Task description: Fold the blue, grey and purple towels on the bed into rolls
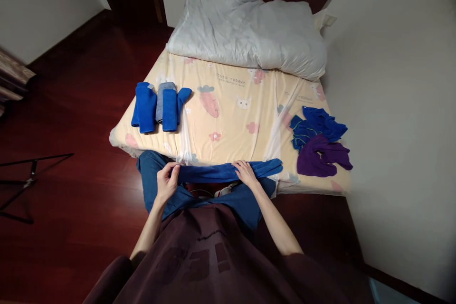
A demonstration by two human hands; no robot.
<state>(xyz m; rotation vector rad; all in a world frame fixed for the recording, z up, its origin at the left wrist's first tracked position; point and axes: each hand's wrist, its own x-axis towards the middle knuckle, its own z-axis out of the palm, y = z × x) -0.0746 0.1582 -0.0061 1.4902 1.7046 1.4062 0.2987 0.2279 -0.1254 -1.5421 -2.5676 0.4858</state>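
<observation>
A long blue towel (pixel 210 173), folded into a narrow strip, stretches across my thighs at the front edge of the bed. My left hand (pixel 167 181) is closed on its left end, thumb and fingers pinching the cloth. Farther along the strip, my right hand (pixel 245 172) rests on the towel with its fingers spread over the fabric. Past that hand, the towel's loose right end (pixel 272 167) lies toward the bed edge. The underside of the cloth beneath my right hand is hidden.
Folded blue cloths (pixel 145 107) and a rolled grey cloth (pixel 166 97) lie on the bed's left side. Crumpled blue cloths (pixel 320 123) and a purple cloth (pixel 320 159) lie at right. A pale quilt (pixel 249 28) covers the far end. A black stand (pixel 30 180) is on the floor.
</observation>
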